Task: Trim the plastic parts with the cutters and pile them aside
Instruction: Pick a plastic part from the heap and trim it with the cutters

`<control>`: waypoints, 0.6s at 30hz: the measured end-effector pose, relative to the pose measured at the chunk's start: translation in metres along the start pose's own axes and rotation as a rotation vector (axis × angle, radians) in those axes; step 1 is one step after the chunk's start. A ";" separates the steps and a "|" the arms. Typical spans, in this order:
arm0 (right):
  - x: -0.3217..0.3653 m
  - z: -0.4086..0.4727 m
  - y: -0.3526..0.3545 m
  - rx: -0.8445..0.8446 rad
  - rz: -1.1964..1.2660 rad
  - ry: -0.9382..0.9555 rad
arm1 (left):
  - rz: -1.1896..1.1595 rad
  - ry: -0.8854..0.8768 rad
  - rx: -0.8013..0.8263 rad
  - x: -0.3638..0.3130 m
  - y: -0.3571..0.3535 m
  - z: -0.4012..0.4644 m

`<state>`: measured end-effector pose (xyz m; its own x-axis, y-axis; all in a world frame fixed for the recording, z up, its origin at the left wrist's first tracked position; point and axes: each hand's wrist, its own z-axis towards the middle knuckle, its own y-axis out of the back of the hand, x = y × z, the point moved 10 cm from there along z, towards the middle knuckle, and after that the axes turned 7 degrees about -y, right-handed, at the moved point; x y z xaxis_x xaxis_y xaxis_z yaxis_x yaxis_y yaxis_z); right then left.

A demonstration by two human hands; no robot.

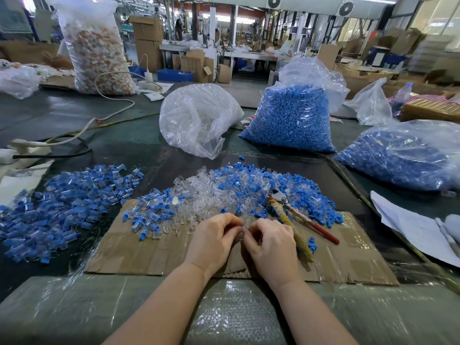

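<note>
Setting: factory hall behind us; we work at a dark table on a flat sheet of cardboard
Left hand: fingers curled, pinching a small clear piece at the fingertips
Right hand: fingers curled, meeting the left on the same piece; we cannot tell which hand bears it
Cutters: lying just right of the right hand, head resting on the parts, red handle on the cardboard; neither hand touches them
Untrimmed parts: mixed clear and blue heap just beyond our hands
Sorted pile: blue and clear pieces, well to the left, off the cardboard
Bags: clear sack and blue pellet bags behind the heap
Risk 1: we judge the small piece could slip from the pinch and vanish among the loose clear ones
Risk 2: reaching blind for the cutters may scatter the heap or nick a finger
Risk 3: heap and pile could merge if pushed
</note>
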<state>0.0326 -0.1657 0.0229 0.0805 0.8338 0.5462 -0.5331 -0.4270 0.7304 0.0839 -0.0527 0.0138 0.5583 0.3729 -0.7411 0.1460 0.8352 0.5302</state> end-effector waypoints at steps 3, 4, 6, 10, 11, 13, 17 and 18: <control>0.003 0.000 0.003 -0.008 0.036 0.032 | -0.067 0.068 -0.009 0.008 0.001 0.001; 0.005 -0.001 0.004 -0.012 0.053 0.049 | -0.076 0.079 -0.011 0.010 0.001 0.001; 0.008 -0.001 0.005 -0.004 0.075 0.075 | -0.103 0.092 -0.008 0.011 0.000 0.002; 0.011 -0.002 0.004 0.033 0.102 0.111 | -0.138 0.105 0.008 0.011 0.000 0.002; 0.013 -0.002 0.004 0.042 0.107 0.122 | -0.141 0.105 0.013 0.011 -0.001 0.002; 0.016 -0.003 0.005 0.050 0.119 0.141 | -0.150 0.103 0.018 0.010 -0.001 0.002; 0.017 -0.002 0.006 0.034 0.130 0.155 | -0.129 0.088 0.014 0.009 0.000 0.002; 0.017 -0.003 0.006 0.028 0.132 0.158 | -0.119 0.087 0.015 0.009 0.000 0.002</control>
<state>0.0287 -0.1528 0.0356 -0.1227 0.8137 0.5682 -0.5067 -0.5436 0.6691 0.0909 -0.0502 0.0083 0.4639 0.3053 -0.8316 0.2195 0.8698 0.4418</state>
